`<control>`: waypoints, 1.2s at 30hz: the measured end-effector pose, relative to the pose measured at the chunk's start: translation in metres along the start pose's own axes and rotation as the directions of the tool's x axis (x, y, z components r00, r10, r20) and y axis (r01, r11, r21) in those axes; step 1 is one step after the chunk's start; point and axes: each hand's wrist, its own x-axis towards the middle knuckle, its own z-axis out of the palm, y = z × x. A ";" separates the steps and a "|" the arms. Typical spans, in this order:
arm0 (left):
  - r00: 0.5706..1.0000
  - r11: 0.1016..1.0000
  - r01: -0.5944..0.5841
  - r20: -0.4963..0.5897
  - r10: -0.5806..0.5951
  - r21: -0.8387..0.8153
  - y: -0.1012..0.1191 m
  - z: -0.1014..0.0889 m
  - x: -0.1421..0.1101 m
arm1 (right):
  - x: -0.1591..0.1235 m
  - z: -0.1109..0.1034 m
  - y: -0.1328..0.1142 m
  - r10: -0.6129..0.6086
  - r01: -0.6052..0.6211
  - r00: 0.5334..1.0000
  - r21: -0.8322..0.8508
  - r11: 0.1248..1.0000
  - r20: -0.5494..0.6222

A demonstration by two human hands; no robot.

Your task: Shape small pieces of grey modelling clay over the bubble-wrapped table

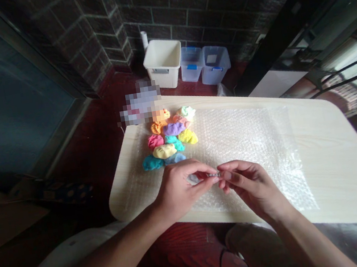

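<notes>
My left hand (185,184) and my right hand (249,181) meet over the near part of the bubble wrap (241,141). Thumbs and fingers of both are closed in a pinch on a small thin grey piece (213,175), mostly covered by the fingertips; its kind is unclear. Inside the curl of my left hand a pale grey patch (193,178) shows; whether it is held or lies below I cannot tell. Beyond my left hand lies a pile of soft crumpled lumps, among them a cream lump (164,151), a purple lump (173,129), a yellow lump (188,137) and a teal lump (152,163).
The wrap lies on a light wooden table (332,145) with rounded corners. On the dark red floor past its far edge stand a white bin (164,70) and two clear plastic boxes, one the right box (215,66). A blurred-out item (140,103) sits by the far left corner.
</notes>
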 end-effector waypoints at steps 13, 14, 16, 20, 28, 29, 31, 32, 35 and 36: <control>1.000 0.998 -0.027 0.006 0.026 0.063 0.002 0.000 0.000 | -0.002 0.000 0.001 -0.009 0.015 0.998 -0.104 0.994 0.058; 1.000 0.997 -0.028 0.009 0.027 0.067 0.002 0.000 0.000 | -0.002 0.000 0.001 -0.008 0.014 0.998 -0.092 0.996 0.057; 1.000 0.997 -0.029 0.013 0.028 0.070 0.002 0.000 0.000 | -0.002 0.000 0.001 -0.010 0.013 0.999 -0.068 0.998 0.050; 1.000 0.998 -0.028 -0.007 0.028 0.055 0.001 0.000 0.000 | -0.002 0.000 0.001 -0.006 0.009 0.998 -0.034 0.999 0.061; 0.982 0.956 0.176 -0.024 -0.187 -0.236 -0.002 0.003 0.001 | 0.002 -0.002 0.003 -0.036 0.035 0.999 0.011 0.999 0.013; 0.966 0.911 0.248 0.012 -0.259 -0.330 -0.002 0.002 0.002 | 0.003 -0.003 0.004 -0.048 0.048 0.999 0.009 0.999 0.002; 0.924 0.786 0.371 0.111 -0.366 -0.495 -0.003 0.002 0.004 | 0.004 -0.004 0.005 -0.064 0.064 0.998 -0.001 0.998 -0.007; 0.906 0.725 0.410 0.156 -0.393 -0.553 -0.003 0.001 0.005 | 0.005 -0.005 0.005 -0.067 0.067 0.998 -0.010 0.998 -0.007; 0.883 0.606 0.452 0.231 -0.409 -0.655 -0.002 0.000 0.007 | 0.005 -0.007 0.007 -0.083 0.082 0.997 -0.076 0.994 -0.006; 0.880 0.581 0.455 0.242 -0.409 -0.675 -0.002 0.000 0.007 | 0.005 -0.008 0.007 -0.091 0.089 0.996 -0.122 0.988 -0.007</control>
